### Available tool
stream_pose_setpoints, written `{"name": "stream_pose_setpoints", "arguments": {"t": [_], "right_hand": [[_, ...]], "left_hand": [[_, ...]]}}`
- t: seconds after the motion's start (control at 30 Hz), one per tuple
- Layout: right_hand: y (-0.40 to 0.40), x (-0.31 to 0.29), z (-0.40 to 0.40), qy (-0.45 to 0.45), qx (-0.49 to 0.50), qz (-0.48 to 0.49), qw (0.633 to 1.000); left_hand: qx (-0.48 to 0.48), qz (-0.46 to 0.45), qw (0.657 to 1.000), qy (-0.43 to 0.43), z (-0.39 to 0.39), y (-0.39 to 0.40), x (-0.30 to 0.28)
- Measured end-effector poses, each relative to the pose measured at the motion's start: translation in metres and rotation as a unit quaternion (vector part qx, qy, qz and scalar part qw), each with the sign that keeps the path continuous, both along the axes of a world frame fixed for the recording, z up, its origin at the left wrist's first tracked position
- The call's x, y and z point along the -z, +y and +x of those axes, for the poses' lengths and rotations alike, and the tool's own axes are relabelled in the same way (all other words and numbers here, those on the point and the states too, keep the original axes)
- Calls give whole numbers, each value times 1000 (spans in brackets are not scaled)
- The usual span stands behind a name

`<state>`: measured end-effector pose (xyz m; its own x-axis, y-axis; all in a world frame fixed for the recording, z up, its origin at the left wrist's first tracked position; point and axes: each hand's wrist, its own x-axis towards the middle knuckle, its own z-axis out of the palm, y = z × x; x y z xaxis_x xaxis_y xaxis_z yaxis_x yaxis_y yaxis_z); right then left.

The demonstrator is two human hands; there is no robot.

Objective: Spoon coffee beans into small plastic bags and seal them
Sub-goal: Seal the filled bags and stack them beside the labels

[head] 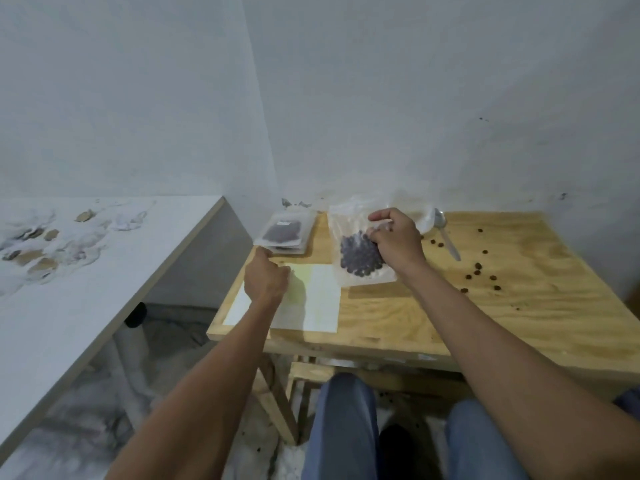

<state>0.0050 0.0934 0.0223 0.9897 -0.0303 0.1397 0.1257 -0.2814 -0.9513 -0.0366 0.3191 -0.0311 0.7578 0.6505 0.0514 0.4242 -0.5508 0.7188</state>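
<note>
A clear plastic bag [356, 258] with dark coffee beans inside lies on the wooden table [485, 317]. My right hand [396, 242] pinches the bag's right side, fingers curled round the plastic. My left hand [266, 280] rests with curled fingers on a stack of empty flat bags [311, 299] at the table's left front; what the fingers hold is hidden. A pile of filled, sealed bags [284, 233] sits at the back left. A metal spoon [446, 233] lies behind my right hand.
Loose coffee beans [478, 268] are scattered over the right half of the table. A white bowl [424, 220] stands partly hidden behind my right hand. A white counter [104, 271] runs along the left. The wall stands close behind the table.
</note>
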Motion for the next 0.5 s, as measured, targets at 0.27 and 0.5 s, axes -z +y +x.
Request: {"name": "stream_pose_setpoints", "arguments": {"t": [0.27,0.5], "right_hand": [[20,12,8,5,-12,-2,1000],[28,24,4,25,0,5,1000]], "left_hand": [[-40,-14,999,13,14,-6,-2],[45,-176,970,-164,5,-17,-19]]}}
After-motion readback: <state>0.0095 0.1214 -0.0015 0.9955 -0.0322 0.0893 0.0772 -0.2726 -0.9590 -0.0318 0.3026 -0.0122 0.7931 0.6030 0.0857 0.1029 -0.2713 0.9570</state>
